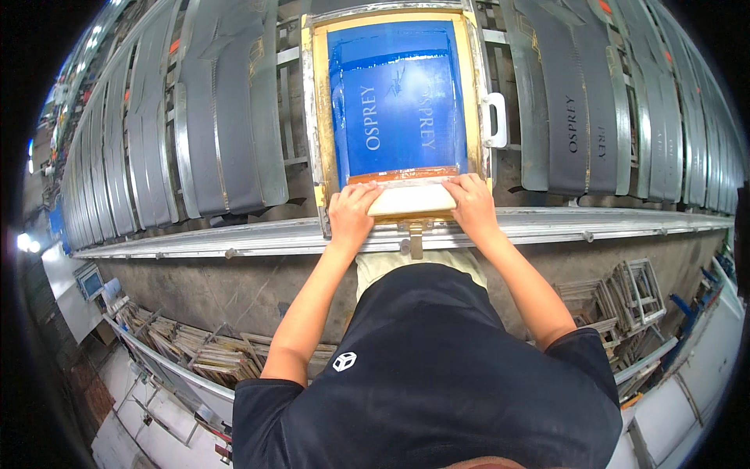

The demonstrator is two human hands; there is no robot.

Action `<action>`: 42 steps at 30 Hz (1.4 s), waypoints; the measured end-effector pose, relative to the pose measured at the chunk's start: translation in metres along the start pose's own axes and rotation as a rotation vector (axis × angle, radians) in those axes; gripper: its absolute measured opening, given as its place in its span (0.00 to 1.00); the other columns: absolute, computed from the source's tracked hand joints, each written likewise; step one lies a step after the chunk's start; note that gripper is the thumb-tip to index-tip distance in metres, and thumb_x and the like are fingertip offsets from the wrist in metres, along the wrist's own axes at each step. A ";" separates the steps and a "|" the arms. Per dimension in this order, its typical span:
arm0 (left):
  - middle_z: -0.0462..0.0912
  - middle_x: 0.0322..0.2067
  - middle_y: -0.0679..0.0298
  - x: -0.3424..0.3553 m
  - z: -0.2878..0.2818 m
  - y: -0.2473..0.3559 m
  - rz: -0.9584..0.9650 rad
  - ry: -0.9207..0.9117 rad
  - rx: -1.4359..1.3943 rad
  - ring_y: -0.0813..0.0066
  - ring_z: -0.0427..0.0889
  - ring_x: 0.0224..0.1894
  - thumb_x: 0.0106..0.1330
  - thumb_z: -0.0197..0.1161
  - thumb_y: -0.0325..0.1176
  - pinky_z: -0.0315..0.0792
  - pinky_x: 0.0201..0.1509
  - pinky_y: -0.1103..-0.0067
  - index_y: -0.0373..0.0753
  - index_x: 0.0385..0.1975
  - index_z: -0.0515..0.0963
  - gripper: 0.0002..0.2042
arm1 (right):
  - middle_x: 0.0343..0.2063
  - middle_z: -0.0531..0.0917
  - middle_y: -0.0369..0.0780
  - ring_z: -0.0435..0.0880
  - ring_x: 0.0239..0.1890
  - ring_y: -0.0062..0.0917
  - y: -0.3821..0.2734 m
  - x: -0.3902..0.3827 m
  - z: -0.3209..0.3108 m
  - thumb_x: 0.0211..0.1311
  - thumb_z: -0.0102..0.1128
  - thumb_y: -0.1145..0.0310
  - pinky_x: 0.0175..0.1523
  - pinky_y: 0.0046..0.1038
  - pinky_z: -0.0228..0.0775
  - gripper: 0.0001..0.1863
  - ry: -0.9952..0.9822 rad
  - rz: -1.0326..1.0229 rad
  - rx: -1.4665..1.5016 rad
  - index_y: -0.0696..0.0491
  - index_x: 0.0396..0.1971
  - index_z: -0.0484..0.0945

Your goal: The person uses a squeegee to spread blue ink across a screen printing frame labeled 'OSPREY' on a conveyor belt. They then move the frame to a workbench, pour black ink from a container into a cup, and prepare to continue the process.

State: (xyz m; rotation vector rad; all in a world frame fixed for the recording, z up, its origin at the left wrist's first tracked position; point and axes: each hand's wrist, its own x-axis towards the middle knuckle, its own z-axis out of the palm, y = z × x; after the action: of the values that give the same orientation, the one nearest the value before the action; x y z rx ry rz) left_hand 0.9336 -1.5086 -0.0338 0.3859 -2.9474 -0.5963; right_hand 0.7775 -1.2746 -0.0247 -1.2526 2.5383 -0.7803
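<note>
Gripping a pale wooden squeegee (412, 199) at the near edge of the blue printing screen (400, 102), the left hand (351, 215) and right hand (471, 202) close over its ends. It looks stiff and light; holding both ends seems steadiest.

We stand at six o'clock before the long table (547, 223). At twelve o'clock on it lies the printing frame (316, 117). The squeegee (412, 199) rests on the frame's near edge, our left hand (351, 215) at its nine o'clock end and our right hand (471, 205) at three. Fabric panels (234, 109) lie on the table at nine and three o'clock of the frame. Stacked frames (637, 289) sit below the table at four o'clock.
</note>
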 end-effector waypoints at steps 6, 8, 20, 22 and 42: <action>0.87 0.47 0.74 0.065 -0.012 -0.021 0.068 0.131 0.021 0.70 0.82 0.52 0.46 0.68 0.20 0.74 0.54 0.72 0.51 0.45 0.86 0.24 | 0.46 0.80 0.39 0.77 0.51 0.35 0.027 0.066 -0.022 0.40 0.70 0.77 0.55 0.36 0.69 0.25 0.097 -0.095 -0.066 0.52 0.46 0.82; 0.88 0.43 0.70 0.124 -0.014 -0.041 0.089 0.205 -0.018 0.67 0.83 0.49 0.50 0.67 0.22 0.75 0.54 0.69 0.51 0.44 0.86 0.20 | 0.45 0.80 0.41 0.78 0.51 0.38 0.050 0.121 -0.025 0.42 0.71 0.76 0.56 0.38 0.72 0.25 0.097 -0.103 -0.070 0.53 0.46 0.82; 0.87 0.38 0.64 0.302 -0.020 -0.089 -0.026 -0.048 -0.039 0.59 0.84 0.45 0.54 0.67 0.32 0.78 0.49 0.66 0.54 0.42 0.87 0.15 | 0.36 0.86 0.45 0.83 0.47 0.42 0.117 0.282 -0.034 0.45 0.70 0.73 0.56 0.40 0.74 0.14 0.041 0.107 -0.030 0.51 0.36 0.87; 0.87 0.37 0.64 0.282 -0.012 -0.086 -0.010 -0.059 -0.033 0.59 0.84 0.44 0.55 0.67 0.32 0.78 0.48 0.66 0.55 0.41 0.88 0.14 | 0.36 0.86 0.45 0.83 0.46 0.42 0.113 0.255 -0.022 0.44 0.69 0.74 0.55 0.40 0.74 0.14 0.055 0.107 -0.032 0.51 0.36 0.87; 0.86 0.46 0.66 0.000 0.000 -0.007 0.032 0.025 -0.098 0.64 0.81 0.51 0.44 0.66 0.20 0.74 0.52 0.70 0.45 0.39 0.85 0.20 | 0.45 0.85 0.45 0.84 0.45 0.30 0.121 0.087 -0.023 0.60 0.70 0.62 0.50 0.32 0.75 0.21 0.458 0.439 0.329 0.49 0.53 0.80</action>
State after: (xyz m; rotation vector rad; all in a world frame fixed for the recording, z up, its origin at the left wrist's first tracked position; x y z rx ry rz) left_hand 0.9347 -1.5150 -0.0364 0.3328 -2.8811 -0.7229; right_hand 0.6327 -1.2741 -0.0662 -0.4223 2.7077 -1.4168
